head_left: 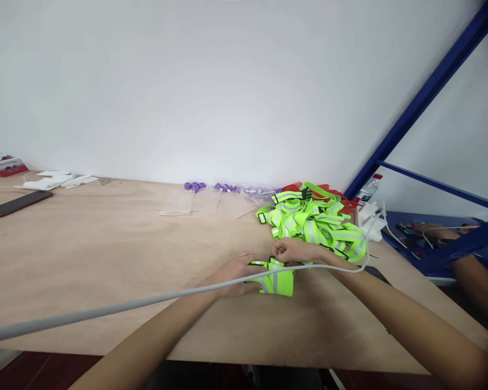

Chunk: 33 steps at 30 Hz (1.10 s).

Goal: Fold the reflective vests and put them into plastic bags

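Note:
A neon yellow-green reflective strap (pixel 283 283) with a grey stripe lies folded into a flat bundle on the wooden table, a black buckle at its upper side. My left hand (pixel 236 275) grips the bundle's left end, fingers on its top and edge. Just above the bundle, my right hand (pixel 289 251) is closed, fingertips pinched beside the black buckle; what is between them is too small to make out. Behind my right hand lies a tangled pile of similar reflective straps (pixel 313 219) with black buckles.
Clear plastic bags (pixel 177 202) and purple rolls (pixel 194 186) lie along the wall. A phone (pixel 18 203) is at the left. A grey cable (pixel 146 302) crosses before my arms. Right are a white power adapter (pixel 370 221), a bottle (pixel 370 188), a blue frame (pixel 421 103) and another person's arm (pixel 477 284).

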Tool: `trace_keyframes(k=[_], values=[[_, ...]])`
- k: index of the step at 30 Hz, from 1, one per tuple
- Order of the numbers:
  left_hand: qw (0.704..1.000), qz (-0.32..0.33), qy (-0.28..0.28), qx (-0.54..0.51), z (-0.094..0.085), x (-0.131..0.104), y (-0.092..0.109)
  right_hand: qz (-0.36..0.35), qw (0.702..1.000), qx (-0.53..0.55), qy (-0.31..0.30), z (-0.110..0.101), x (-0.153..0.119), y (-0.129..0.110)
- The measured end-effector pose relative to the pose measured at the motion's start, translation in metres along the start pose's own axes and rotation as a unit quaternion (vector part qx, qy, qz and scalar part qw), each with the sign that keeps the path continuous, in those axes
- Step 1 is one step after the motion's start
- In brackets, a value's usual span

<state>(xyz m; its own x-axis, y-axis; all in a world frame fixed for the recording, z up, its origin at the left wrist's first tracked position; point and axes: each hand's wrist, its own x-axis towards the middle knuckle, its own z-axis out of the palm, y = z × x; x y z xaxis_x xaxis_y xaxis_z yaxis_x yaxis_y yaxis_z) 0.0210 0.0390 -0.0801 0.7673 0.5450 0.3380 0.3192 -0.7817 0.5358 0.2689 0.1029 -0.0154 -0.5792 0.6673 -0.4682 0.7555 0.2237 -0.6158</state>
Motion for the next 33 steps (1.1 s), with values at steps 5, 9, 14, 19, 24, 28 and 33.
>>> trace_keyframes(k=[5, 9, 14, 19, 24, 28, 33], values=[[1.000, -0.018, 0.012, 0.002, 0.001, 0.000, 0.003, -0.027, 0.998, -0.014, 0.060, 0.000, -0.005, -0.011], [0.998, -0.048, 0.027, 0.017, 0.002, -0.001, 0.007, -0.032, 0.992, -0.045, 0.110, 0.006, -0.014, -0.019], [0.998, -0.056, 0.006, 0.033, 0.003, 0.001, 0.008, -0.080, 0.976, -0.089, 0.180, 0.030, -0.024, -0.012], [0.998, -0.060, 0.022, -0.016, 0.003, 0.002, 0.012, -0.069, 0.959, -0.059, 0.268, 0.073, -0.031, 0.002], [0.986, -0.126, 0.045, -0.095, 0.006, 0.000, 0.014, -0.133, 0.948, -0.084, 0.277, 0.099, -0.024, 0.009], [0.989, -0.120, 0.037, -0.074, 0.008, -0.001, 0.010, -0.146, 0.927, -0.190, 0.288, 0.104, -0.014, 0.010], [0.988, -0.099, 0.102, 0.056, 0.014, -0.003, 0.008, -0.168, 0.890, -0.249, 0.343, 0.111, -0.008, 0.014]])
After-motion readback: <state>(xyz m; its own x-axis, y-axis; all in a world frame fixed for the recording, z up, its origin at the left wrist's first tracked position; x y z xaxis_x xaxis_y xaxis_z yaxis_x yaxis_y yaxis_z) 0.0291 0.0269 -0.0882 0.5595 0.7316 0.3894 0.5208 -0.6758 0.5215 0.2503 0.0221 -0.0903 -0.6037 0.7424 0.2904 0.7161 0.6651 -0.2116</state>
